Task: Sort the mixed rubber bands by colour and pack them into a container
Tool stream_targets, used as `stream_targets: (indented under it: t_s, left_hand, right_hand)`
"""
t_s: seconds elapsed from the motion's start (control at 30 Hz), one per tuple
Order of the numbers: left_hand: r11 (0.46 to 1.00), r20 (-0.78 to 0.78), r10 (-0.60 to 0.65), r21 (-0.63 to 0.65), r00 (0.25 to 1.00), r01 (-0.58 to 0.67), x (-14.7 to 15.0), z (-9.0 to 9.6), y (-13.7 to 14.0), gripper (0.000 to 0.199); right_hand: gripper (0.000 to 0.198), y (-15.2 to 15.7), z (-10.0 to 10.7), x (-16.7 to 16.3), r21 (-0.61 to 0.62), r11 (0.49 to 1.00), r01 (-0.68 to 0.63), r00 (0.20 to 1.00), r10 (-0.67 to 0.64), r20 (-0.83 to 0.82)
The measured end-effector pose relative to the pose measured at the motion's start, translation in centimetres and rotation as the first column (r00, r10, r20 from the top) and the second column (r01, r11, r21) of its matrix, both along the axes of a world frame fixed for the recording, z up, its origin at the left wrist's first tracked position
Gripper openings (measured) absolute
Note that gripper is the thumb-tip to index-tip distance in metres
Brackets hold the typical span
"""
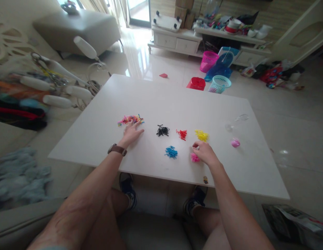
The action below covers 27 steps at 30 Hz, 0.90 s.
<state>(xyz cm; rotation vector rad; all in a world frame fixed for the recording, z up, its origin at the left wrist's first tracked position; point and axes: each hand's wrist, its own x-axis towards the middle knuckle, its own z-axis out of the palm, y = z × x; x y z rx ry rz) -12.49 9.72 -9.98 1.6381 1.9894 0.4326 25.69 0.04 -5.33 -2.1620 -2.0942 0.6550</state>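
Observation:
My left hand (pixel 132 133) lies palm down with its fingers spread, the fingertips touching a mixed-colour heap of small rubber bands (pixel 130 119). My right hand (pixel 203 152) hovers between the yellow bands (pixel 201 135) and the pink bands (pixel 194 157), partly covering the pink pile. Its thumb and fingers are pinched together; what they hold, if anything, is too small to tell. Between the hands are piles of black bands (pixel 162 131), red bands (pixel 182 134) and blue bands (pixel 171 152).
Toward the right of the white table (pixel 151 97) sit a pink ball-like object (pixel 235 142) and clear plastic pieces (pixel 241 118). A minion sticker (pixel 205 180) is near the front edge. Beyond the far edge stand a red container (pixel 197 83) and a light-blue basket (pixel 220 84).

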Motion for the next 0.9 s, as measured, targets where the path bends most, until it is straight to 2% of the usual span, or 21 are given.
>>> stream_targets:
  t_s: [0.1,0.27,0.4,0.5,0.6,0.7,0.8,0.9]
  left_hand:
    - [1.000,0.004,0.027,0.009,1.000,-0.027,0.4,-0.2,0.3,0.071]
    - [0.988,0.076,0.109,0.098,0.991,-0.117,0.3,-0.2,0.7,0.068]
    - [0.963,0.213,0.140,0.200,0.967,-0.184,-0.3,0.3,0.7,0.058]
    - [0.919,0.379,0.165,0.277,0.911,-0.282,-0.2,1.0,0.5,0.044]
    - [0.844,0.565,0.274,0.247,0.779,-0.476,0.3,1.5,0.5,0.030]
    - [0.750,0.712,0.376,0.142,0.593,-0.646,0.8,1.7,0.6,0.022]
    - [0.692,0.831,0.395,0.012,0.392,-0.722,0.9,1.8,0.8,0.016]
    - [0.649,0.870,0.398,-0.043,0.291,-0.760,0.6,2.0,0.8,0.020]
  right_hand:
    - [0.016,0.0,-0.2,0.2,0.010,1.000,-0.013,1.000,0.013,0.001]
    - [0.018,-0.1,-0.2,0.1,0.019,1.000,-0.017,1.000,0.017,-0.004]
    - [0.017,-0.3,0.4,-0.3,0.047,0.999,-0.010,0.999,0.011,-0.034]
    - [0.017,-0.4,0.7,-0.6,0.057,0.998,-0.001,0.998,0.005,-0.059]
    - [0.017,-0.5,0.8,-0.8,0.065,0.998,-0.008,0.998,0.012,-0.068]
    - [0.016,-0.4,0.8,-0.9,0.064,0.998,-0.012,0.997,0.017,-0.075]
    - [0.016,-0.3,0.7,-0.9,0.057,0.998,-0.014,0.996,0.018,-0.085]
    - [0.016,-0.2,0.4,-1.0,0.052,0.998,-0.020,0.994,0.026,-0.107]
